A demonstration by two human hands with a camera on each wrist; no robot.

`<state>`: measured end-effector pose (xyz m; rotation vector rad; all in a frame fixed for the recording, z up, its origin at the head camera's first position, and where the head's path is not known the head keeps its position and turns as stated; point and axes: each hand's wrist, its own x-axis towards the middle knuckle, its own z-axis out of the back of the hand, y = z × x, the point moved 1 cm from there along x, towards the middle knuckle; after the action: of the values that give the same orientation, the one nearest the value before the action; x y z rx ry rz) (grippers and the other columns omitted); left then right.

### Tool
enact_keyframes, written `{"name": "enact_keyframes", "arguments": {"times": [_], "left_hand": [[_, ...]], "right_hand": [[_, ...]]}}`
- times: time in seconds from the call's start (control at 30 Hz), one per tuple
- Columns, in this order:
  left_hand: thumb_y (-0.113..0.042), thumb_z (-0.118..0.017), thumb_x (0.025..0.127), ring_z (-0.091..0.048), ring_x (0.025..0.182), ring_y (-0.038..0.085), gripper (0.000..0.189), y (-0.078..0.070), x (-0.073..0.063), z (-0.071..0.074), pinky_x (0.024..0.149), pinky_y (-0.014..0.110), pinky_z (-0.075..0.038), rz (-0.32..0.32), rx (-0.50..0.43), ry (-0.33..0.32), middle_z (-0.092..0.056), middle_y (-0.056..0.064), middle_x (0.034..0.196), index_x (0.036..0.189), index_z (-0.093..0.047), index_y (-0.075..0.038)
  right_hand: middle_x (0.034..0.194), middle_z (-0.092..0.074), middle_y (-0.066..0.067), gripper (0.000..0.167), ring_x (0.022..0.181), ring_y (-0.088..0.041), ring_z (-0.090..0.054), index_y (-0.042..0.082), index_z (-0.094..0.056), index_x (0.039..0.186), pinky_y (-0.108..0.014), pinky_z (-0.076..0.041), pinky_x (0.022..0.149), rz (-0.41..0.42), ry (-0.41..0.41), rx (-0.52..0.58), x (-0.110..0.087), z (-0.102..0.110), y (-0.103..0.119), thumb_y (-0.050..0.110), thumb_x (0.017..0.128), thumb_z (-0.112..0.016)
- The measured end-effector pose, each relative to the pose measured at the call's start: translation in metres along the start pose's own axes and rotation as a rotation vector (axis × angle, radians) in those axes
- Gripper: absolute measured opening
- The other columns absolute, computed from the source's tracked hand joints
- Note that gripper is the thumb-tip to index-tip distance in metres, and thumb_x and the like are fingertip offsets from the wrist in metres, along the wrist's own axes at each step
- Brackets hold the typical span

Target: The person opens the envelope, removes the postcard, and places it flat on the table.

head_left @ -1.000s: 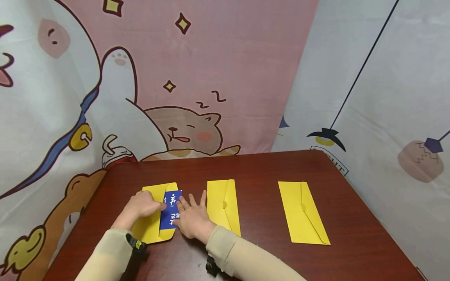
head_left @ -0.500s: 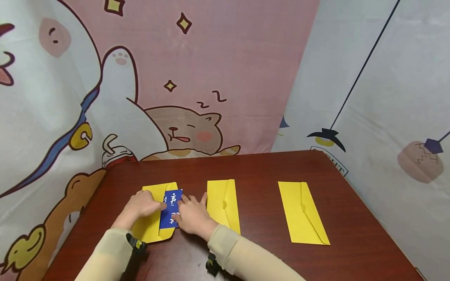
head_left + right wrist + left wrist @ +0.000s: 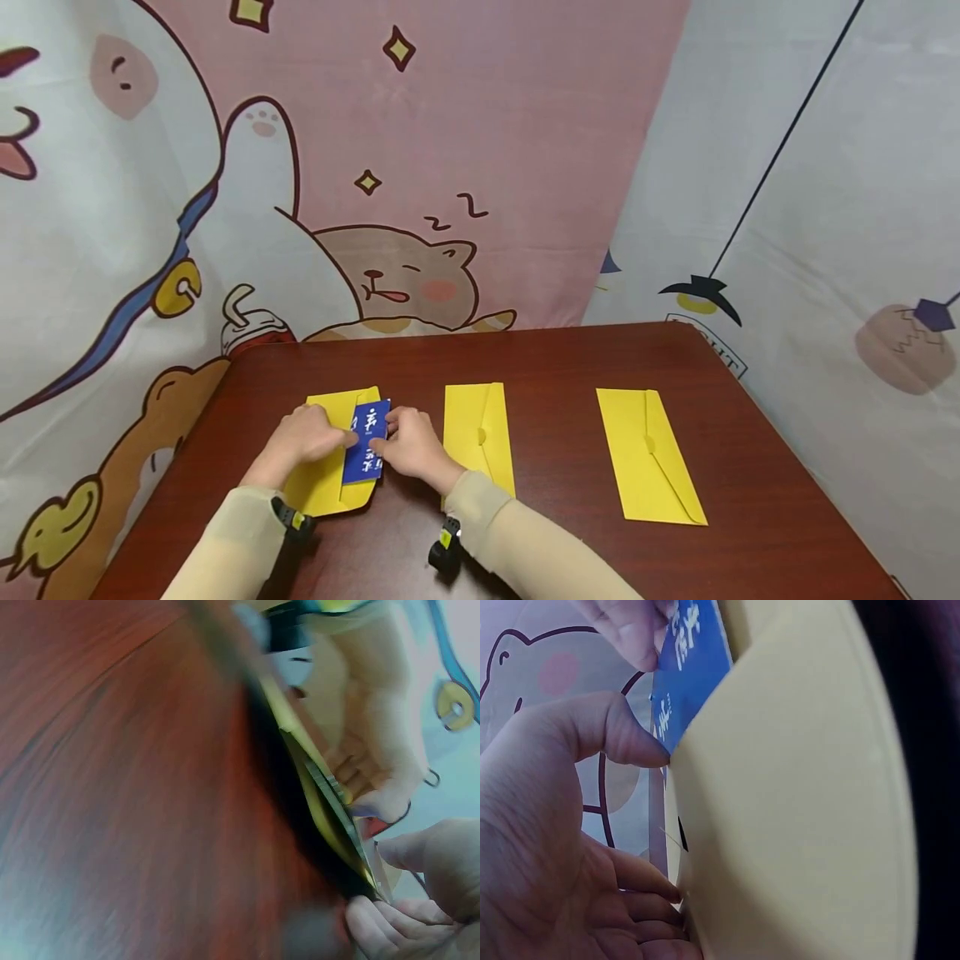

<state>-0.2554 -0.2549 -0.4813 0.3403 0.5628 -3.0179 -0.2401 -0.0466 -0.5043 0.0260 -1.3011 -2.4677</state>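
Pinching the card (image 3: 362, 469) at its outer edge between right hand (image 3: 416, 454) thumb and fingers. Gripping the envelope (image 3: 321, 487) with the left hand (image 3: 304, 440), thumb at the mouth, fingers curled against the paper. Seeing the card partly inside, blue face up, sticking out over the open flap (image 3: 362, 497).

Judging this as a slide through the mouth; not telling in or out from 1 moment. Probably needing a flat, straight slide, lining up the card's top and bottom edges with the pocket. Likely avoiding skew by pinching mid-edge, not at a corner. Also wanting the left thumb pinning paper only, otherwise risking drag or a crease. Not forcing anything at a snag.

Not seeing the card's inner end, being under the paper. Losing some print behind 2 thumbs, and some right fingers behind the card in the head view. Getting only a dim, blurry side look at the mouth from the right wrist. Losing part of the middle envelope (image 3: 472, 417) behind the right sleeve (image 3: 540, 550). Not telling pressure for either of the 2 grips.
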Motion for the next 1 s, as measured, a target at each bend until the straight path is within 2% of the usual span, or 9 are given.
{"name": "enact_keyframes", "arguments": {"times": [0.07, 0.23, 0.33, 0.5, 1.0], "left_hand": [[-0.050, -0.080, 0.079, -0.058, 0.076, 0.030, 0.066, -0.0001, 0.0002, -0.0002, 0.066, 0.042, -0.047, -0.001, 0.002, -0.001, -0.061, 0.014, 0.089, 0.106, -0.064, 0.009], [-0.050, -0.080, 0.079, -0.059, 0.078, 0.031, 0.068, -0.0010, -0.0001, -0.0006, 0.067, 0.042, -0.048, 0.005, -0.001, -0.004, -0.062, 0.015, 0.091, 0.108, -0.064, 0.009], [-0.050, -0.080, 0.079, -0.059, 0.078, 0.031, 0.070, -0.0020, -0.0010, -0.0003, 0.068, 0.042, -0.049, 0.009, -0.004, -0.003, -0.063, 0.016, 0.092, 0.111, -0.064, 0.010], [-0.049, -0.080, 0.080, -0.060, 0.079, 0.031, 0.072, -0.0025, -0.0017, -0.0002, 0.069, 0.043, -0.051, 0.018, -0.009, 0.001, -0.063, 0.016, 0.094, 0.115, -0.063, 0.011], [-0.050, -0.081, 0.079, -0.060, 0.080, 0.031, 0.073, -0.0026, -0.0005, -0.0019, 0.070, 0.044, -0.051, 0.029, -0.002, 0.008, -0.063, 0.017, 0.094, 0.115, -0.063, 0.010]], "right_hand": [[0.092, -0.077, -0.013, 0.046, 0.077, -0.016, -0.074, -0.013, -0.067, 0.122, -0.028, -0.060, 0.071, -0.077, 0.012, 0.141, 0.0008, 0.0007, 0.0003, 0.013, 0.088, -0.086], [0.086, -0.076, -0.014, 0.052, 0.072, -0.025, -0.077, -0.019, -0.057, 0.131, -0.036, -0.063, 0.067, -0.262, 0.035, 0.450, -0.0002, -0.0019, 0.0015, 0.001, 0.090, -0.082], [0.085, -0.075, -0.014, 0.043, 0.073, -0.027, -0.077, -0.018, -0.060, 0.126, -0.037, -0.064, 0.067, -0.327, 0.047, 0.547, -0.0014, -0.0049, 0.0015, -0.004, 0.091, -0.079], [0.081, -0.075, -0.013, 0.023, 0.072, -0.025, -0.077, -0.014, -0.068, 0.109, -0.036, -0.064, 0.065, -0.341, 0.048, 0.567, -0.0019, -0.0075, 0.0000, -0.007, 0.090, -0.078], [0.081, -0.074, -0.011, 0.021, 0.070, -0.021, -0.076, -0.010, -0.071, 0.103, -0.032, -0.063, 0.063, -0.390, 0.044, 0.530, -0.0030, -0.0001, -0.0022, -0.003, 0.088, -0.083]]}}
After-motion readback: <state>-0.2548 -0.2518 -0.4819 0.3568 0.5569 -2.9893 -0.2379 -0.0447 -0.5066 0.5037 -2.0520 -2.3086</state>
